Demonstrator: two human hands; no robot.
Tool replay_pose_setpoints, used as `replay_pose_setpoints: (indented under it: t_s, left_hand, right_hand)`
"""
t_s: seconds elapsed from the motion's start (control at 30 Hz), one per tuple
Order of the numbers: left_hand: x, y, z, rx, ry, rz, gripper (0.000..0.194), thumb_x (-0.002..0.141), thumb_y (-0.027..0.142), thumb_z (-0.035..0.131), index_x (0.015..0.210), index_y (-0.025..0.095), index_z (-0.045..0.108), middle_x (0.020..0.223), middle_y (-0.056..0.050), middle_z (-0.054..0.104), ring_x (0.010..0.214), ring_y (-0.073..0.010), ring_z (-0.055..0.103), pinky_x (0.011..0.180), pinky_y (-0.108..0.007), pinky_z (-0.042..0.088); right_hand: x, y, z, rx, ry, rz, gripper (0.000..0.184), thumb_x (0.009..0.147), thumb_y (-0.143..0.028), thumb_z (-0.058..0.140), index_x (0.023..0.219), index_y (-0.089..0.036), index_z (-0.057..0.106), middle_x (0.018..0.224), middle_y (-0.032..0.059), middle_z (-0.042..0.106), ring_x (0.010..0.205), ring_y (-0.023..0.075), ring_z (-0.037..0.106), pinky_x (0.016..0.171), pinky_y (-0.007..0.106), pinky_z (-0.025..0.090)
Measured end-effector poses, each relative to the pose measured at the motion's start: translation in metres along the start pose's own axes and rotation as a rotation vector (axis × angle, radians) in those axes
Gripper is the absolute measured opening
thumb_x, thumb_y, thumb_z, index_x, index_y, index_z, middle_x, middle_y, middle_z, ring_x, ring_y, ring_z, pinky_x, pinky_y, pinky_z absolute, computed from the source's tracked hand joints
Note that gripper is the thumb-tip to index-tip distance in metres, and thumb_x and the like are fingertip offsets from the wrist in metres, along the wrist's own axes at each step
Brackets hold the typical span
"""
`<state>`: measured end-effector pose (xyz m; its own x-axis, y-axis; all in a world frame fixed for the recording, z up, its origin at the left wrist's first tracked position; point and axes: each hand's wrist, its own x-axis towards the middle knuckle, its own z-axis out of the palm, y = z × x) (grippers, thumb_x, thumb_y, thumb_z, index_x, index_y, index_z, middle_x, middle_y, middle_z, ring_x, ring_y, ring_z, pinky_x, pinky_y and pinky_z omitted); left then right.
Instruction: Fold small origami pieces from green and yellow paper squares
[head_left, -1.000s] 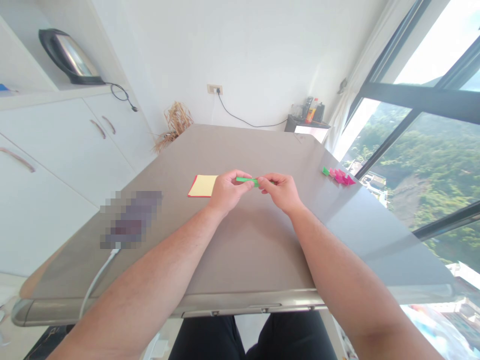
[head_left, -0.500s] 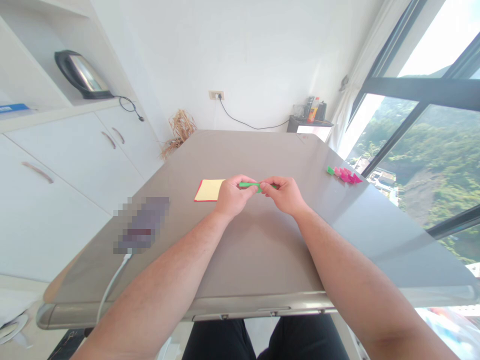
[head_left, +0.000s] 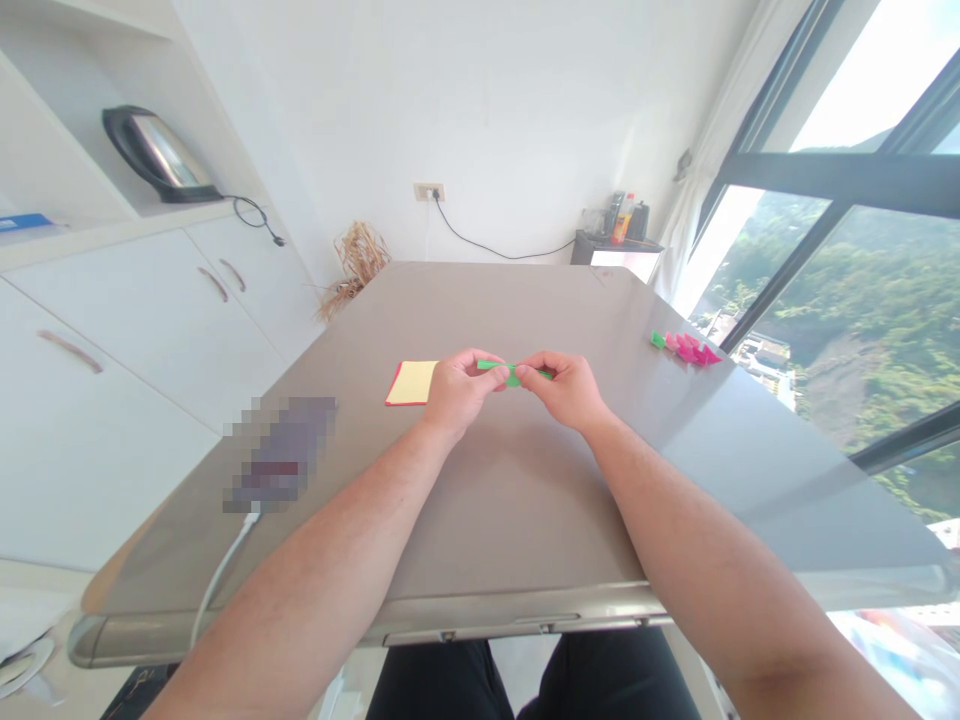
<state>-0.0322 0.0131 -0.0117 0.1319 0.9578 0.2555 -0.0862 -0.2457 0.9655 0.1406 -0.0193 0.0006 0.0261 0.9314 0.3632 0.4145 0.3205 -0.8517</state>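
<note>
A small folded piece of green paper is pinched between both hands above the middle of the table. My left hand grips its left part with thumb and fingers closed. My right hand pinches the right part, thumb close to the other thumb. Fingers cover much of the paper, so its full shape is hidden. Just left of my left hand lies a pad of yellow paper with a red edge, partly covered by that hand. Farther right sits a row of folded pink paper pieces with a green folded piece at its end.
The grey-brown table spans the front. A blurred-out device lies at left, a white cable running off the near edge. A kettle stands on a shelf; bottles stand on a small cabinet behind. A window lines the right.
The fingers have shifted slightly on the green paper, and a little more of its lower part shows between the thumbs. The whole view has moved slightly.
</note>
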Motion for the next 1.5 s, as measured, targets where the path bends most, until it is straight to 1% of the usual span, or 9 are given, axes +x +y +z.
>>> replay_pose_setpoints:
  t_s: [0.13,0.33,0.5,0.63,0.83,0.97,1.23,1.4,1.5]
  left_hand:
    - [-0.001,0.0002,0.0009,-0.006,-0.023,0.01,0.028,0.068,0.039,0.085,0.082,0.018,0.074,0.072,-0.003,0.073,0.067,-0.018,0.07,0.074,-0.036,0.059]
    - [-0.0014,0.0025,0.0022,-0.047,-0.03,-0.021,0.031,0.067,0.041,0.086,0.083,0.016,0.075,0.075,-0.005,0.075,0.069,-0.0195,0.071,0.076,-0.04,0.06]
    - [-0.0036,0.0057,0.0037,-0.074,-0.067,-0.024,0.031,0.065,0.039,0.088,0.081,0.016,0.076,0.077,-0.005,0.076,0.073,-0.02,0.072,0.074,-0.037,0.06]
    - [-0.0047,0.0072,0.004,-0.09,-0.07,-0.05,0.033,0.065,0.042,0.088,0.081,0.015,0.076,0.078,-0.007,0.077,0.075,-0.0207,0.072,0.075,-0.038,0.061]
    - [-0.0049,0.0082,0.0032,-0.115,-0.088,-0.083,0.037,0.068,0.048,0.086,0.083,0.015,0.077,0.084,-0.009,0.078,0.081,-0.0232,0.074,0.082,-0.042,0.061]
    - [-0.0043,0.0073,0.0023,-0.133,-0.117,-0.086,0.037,0.071,0.049,0.084,0.084,0.015,0.077,0.088,-0.009,0.078,0.086,-0.0244,0.074,0.084,-0.042,0.061]
    - [-0.003,0.0062,0.0004,-0.143,-0.156,-0.081,0.04,0.08,0.054,0.074,0.088,0.014,0.076,0.087,-0.01,0.078,0.081,-0.0231,0.075,0.077,-0.039,0.062]
    - [-0.0039,0.0059,0.0005,-0.052,-0.155,-0.007,0.036,0.068,0.045,0.087,0.083,0.015,0.073,0.079,-0.006,0.075,0.076,-0.0206,0.073,0.07,-0.035,0.062]
    - [-0.0029,0.003,0.0004,-0.01,-0.115,0.024,0.034,0.068,0.044,0.087,0.08,0.016,0.072,0.074,-0.004,0.073,0.071,-0.0187,0.072,0.068,-0.034,0.063]
  right_hand:
    - [-0.0002,0.0003,0.0016,0.001,0.035,-0.039,0.02,0.08,-0.041,0.069,0.078,-0.022,0.077,0.074,0.0006,0.072,0.068,0.0149,0.058,0.065,0.028,0.044]
    - [-0.0003,0.0001,0.0034,0.006,0.073,-0.039,0.019,0.079,-0.039,0.069,0.075,-0.022,0.076,0.073,0.0006,0.072,0.067,0.0152,0.059,0.065,0.029,0.045]
    - [-0.0015,-0.0002,0.0047,0.034,0.062,-0.047,0.015,0.08,-0.036,0.069,0.083,-0.024,0.078,0.082,0.0014,0.076,0.076,0.0171,0.065,0.07,0.03,0.048]
    - [-0.0008,0.0017,0.0045,0.019,0.069,-0.039,0.016,0.08,-0.037,0.069,0.079,-0.023,0.077,0.077,0.0011,0.074,0.072,0.0167,0.063,0.068,0.03,0.047]
    - [-0.0005,0.0014,0.0033,0.031,0.076,-0.043,0.015,0.08,-0.035,0.07,0.078,-0.022,0.076,0.077,0.001,0.074,0.072,0.0164,0.062,0.069,0.03,0.046]
    - [0.0,0.0017,0.0025,0.035,0.086,-0.051,0.015,0.079,-0.035,0.07,0.077,-0.021,0.075,0.077,0.0011,0.074,0.073,0.0164,0.063,0.069,0.03,0.046]
    - [0.001,0.003,0.0022,0.038,0.089,-0.028,0.016,0.078,-0.035,0.07,0.077,-0.02,0.076,0.075,0.0011,0.073,0.069,0.0151,0.061,0.065,0.028,0.045]
    - [-0.0002,0.0003,0.0027,0.041,0.054,-0.032,0.015,0.077,-0.034,0.071,0.074,-0.02,0.076,0.074,0.002,0.074,0.068,0.015,0.062,0.065,0.028,0.046]
    - [-0.0012,-0.0026,0.0027,0.049,0.047,-0.023,0.015,0.076,-0.034,0.072,0.075,-0.02,0.077,0.076,0.0025,0.075,0.069,0.0155,0.063,0.066,0.029,0.048]
